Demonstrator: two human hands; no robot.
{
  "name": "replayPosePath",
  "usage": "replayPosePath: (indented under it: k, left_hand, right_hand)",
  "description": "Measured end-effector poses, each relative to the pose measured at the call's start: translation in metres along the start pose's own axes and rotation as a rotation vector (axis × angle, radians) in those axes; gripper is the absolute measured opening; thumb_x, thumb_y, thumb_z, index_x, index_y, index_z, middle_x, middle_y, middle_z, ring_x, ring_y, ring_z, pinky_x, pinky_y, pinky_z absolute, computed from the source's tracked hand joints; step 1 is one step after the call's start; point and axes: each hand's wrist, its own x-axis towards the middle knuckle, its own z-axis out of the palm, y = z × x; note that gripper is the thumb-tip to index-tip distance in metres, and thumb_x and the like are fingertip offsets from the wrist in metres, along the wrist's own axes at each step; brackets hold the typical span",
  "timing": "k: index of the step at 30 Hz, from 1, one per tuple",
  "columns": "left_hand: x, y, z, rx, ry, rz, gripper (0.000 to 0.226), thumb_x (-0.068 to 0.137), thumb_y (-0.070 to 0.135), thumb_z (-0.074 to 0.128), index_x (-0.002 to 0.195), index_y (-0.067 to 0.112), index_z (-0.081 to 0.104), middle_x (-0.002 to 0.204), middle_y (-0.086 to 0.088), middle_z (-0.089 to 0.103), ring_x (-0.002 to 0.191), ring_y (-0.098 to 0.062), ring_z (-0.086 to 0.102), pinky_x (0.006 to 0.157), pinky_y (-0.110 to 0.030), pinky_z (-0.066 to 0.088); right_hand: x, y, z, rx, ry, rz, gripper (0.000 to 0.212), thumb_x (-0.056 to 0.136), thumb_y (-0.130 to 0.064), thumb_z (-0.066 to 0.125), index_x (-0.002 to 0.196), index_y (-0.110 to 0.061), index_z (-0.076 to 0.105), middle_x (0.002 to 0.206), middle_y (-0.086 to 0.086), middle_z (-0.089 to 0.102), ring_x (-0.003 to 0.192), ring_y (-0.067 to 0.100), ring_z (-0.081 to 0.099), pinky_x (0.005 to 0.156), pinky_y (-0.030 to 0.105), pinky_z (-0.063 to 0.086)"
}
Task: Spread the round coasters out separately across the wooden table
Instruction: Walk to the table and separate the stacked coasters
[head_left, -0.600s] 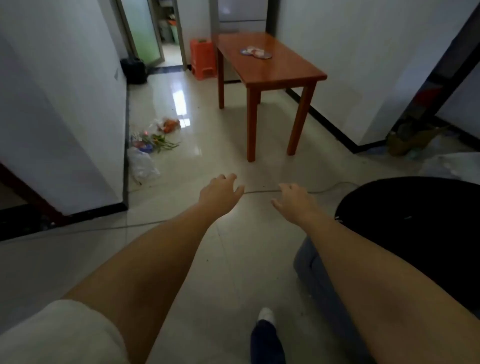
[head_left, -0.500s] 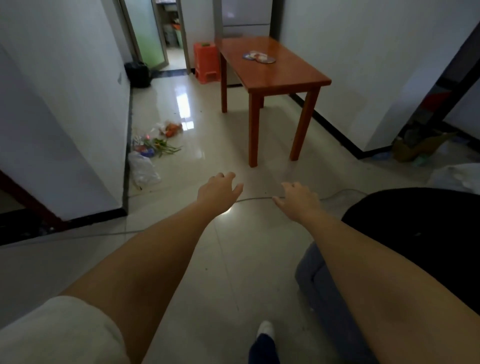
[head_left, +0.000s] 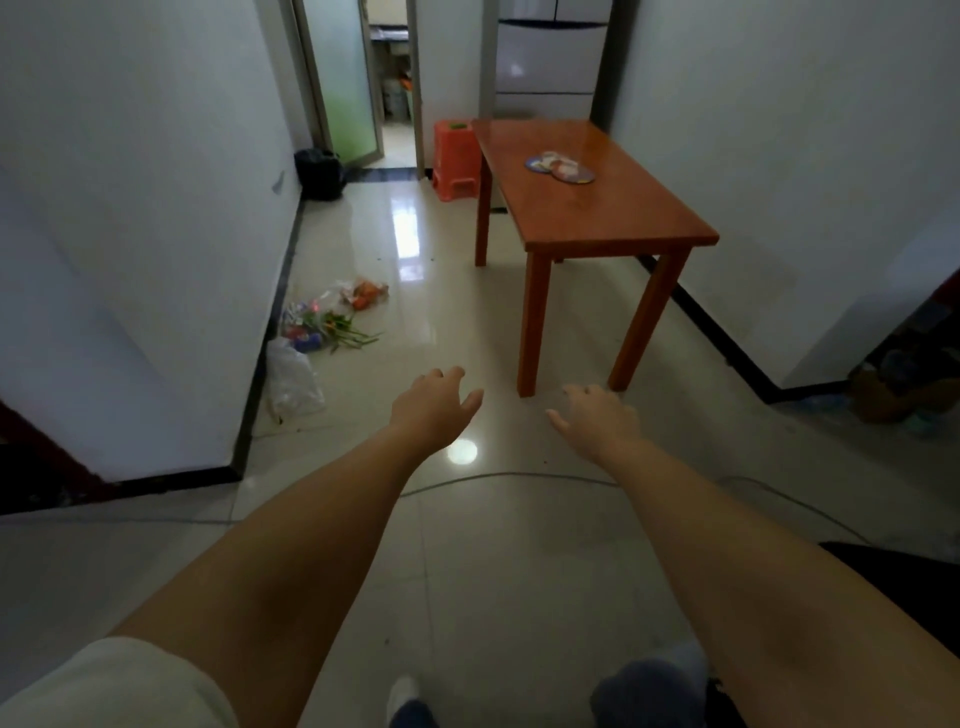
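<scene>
A small overlapping pile of round coasters (head_left: 560, 168) lies near the far middle of the wooden table (head_left: 613, 218), which stands ahead against the right wall. Both arms stretch forward over the tiled floor, well short of the table. My left hand (head_left: 434, 405) is open with fingers apart and holds nothing. My right hand (head_left: 597, 415) is open too, empty, just in front of the table's near legs.
An orange plastic stool (head_left: 456, 158) stands left of the table's far end. Bags of vegetables and a plastic bag (head_left: 327, 332) lie on the floor by the left wall. A thin cable (head_left: 519, 475) crosses the floor. A dark bin (head_left: 318, 174) sits near the doorway.
The view has moved forward, so the table looks nearer and larger. The black round object at the right has slid mostly out of view. Both hands stay open and outstretched.
</scene>
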Motion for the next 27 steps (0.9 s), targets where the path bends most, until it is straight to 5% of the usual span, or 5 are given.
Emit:
replayPosePath:
  k: [16,27]
  left_hand:
    - [0.318,-0.085,-0.073,0.047,0.047,0.003,0.06,0.094,0.052,0.038,0.142,0.014,0.043,0.141,-0.014,0.053,0.124,-0.03,0.054,0.095,-0.044,0.05]
    - [0.546,-0.095,-0.075,0.057,0.063,0.023,0.061,0.093,0.053,0.038,0.141,0.015,0.045,0.139,-0.013,0.055,0.125,-0.03,0.054,0.094,-0.042,0.048]
  right_hand:
    - [0.317,-0.112,-0.052,-0.009,0.042,-0.06,0.053,0.094,-0.048,0.042,0.136,-0.015,0.044,0.134,0.014,0.051,0.124,0.034,0.048,0.1,0.049,0.041]
    - [0.542,-0.11,-0.071,0.006,0.07,-0.014,0.053,0.094,-0.049,0.043,0.135,-0.016,0.044,0.135,0.014,0.051,0.123,0.035,0.048,0.097,0.048,0.041]
